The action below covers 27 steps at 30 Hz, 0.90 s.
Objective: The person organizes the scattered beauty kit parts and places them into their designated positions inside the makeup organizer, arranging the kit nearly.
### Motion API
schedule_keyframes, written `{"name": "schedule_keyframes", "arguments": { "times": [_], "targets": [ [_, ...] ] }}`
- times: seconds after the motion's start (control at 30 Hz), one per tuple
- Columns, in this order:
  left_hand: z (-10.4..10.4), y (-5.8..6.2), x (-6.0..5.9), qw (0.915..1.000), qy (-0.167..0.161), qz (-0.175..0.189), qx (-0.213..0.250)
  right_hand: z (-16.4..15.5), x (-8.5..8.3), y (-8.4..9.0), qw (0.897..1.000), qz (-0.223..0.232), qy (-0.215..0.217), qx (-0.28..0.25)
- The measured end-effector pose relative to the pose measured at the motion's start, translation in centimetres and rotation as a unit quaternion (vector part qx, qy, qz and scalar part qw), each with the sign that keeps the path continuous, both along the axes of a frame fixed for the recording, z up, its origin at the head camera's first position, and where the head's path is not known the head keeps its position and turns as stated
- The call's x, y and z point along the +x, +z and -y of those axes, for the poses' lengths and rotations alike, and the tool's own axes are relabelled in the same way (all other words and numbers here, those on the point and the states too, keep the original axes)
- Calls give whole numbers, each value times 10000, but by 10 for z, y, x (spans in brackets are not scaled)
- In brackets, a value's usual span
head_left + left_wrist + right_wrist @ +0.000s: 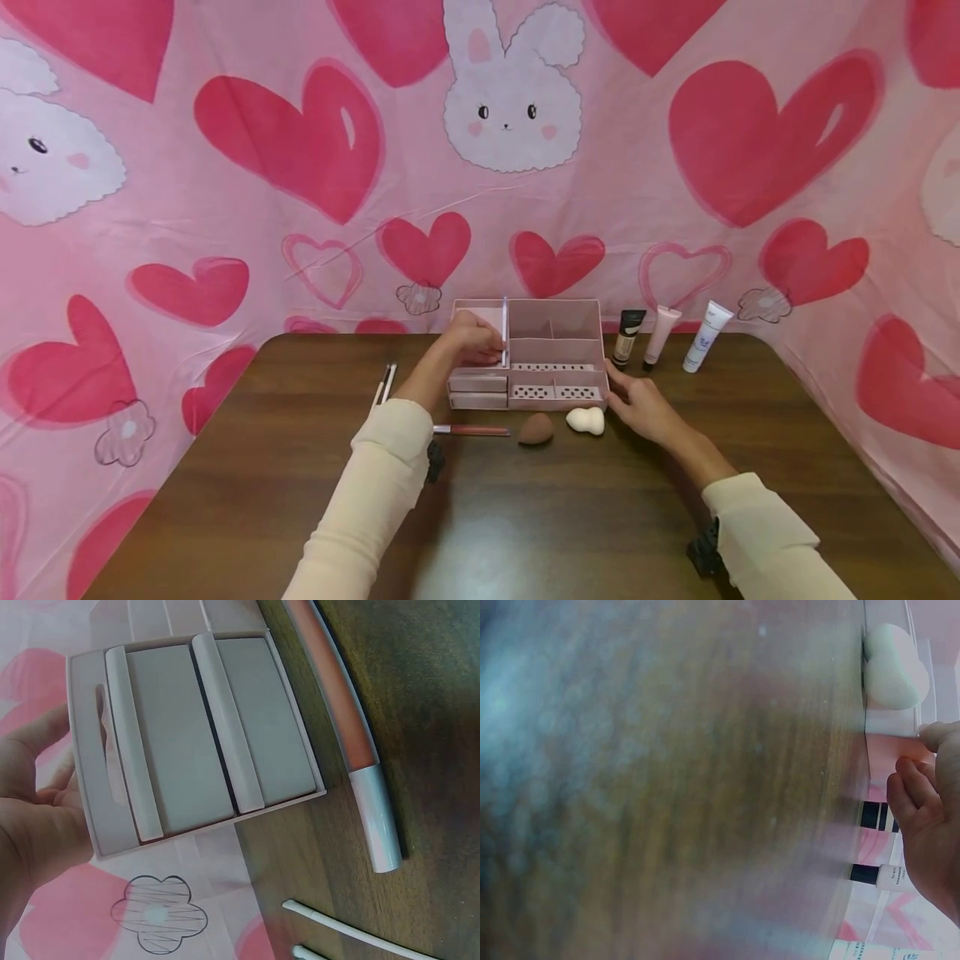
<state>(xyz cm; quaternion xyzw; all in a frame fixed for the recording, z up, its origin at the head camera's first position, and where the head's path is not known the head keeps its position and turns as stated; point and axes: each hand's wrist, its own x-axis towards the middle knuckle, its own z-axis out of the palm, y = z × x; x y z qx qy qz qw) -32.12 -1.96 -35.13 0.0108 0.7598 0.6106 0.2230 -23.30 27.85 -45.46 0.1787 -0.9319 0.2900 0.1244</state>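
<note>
A pink makeup organizer (pixel 555 319) with several compartments stands at the back of the table. My left hand (pixel 478 337) reaches into its left rear compartment, fingertips at a slim pale upright strip (pixel 505 321); I cannot tell whether they pinch it. The left wrist view shows this hand (pixel 37 802) behind the two drawers (pixel 184 735), fingertips hidden. My right hand (pixel 641 404) rests its extended fingers against the organizer's right side; in the right wrist view the hand (pixel 934 817) is beside that corner. A brown makeup sponge (pixel 536 429) and a white gourd-shaped sponge (pixel 586 421) lie in front.
A black-capped foundation tube (pixel 627 337), a pink tube (pixel 662 337) and a white tube (pixel 707 336) stand right of the organizer. A reddish stick with a silver end (pixel 476 431) lies in front. Thin white sticks (pixel 388 383) lie left, beside my forearm. A printed cloth hangs behind.
</note>
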Motion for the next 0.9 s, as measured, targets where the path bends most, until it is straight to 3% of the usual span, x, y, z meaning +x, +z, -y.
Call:
{"name": "schedule_keyframes", "arguments": {
  "times": [0.3, 0.57, 0.9],
  "targets": [
    [0, -1, 0, 10000, 31, 53, -3, 2, -1, 1, 9999, -170, 0, 3],
    [0, 0, 1, 9996, -36, 142, -236, 1, -1, -2, 10000, -28, -13, -16],
    [2, -1, -1, 9995, -14, 253, -177, 0, -2, -2, 10000, -56, -3, 5]
  ]
}}
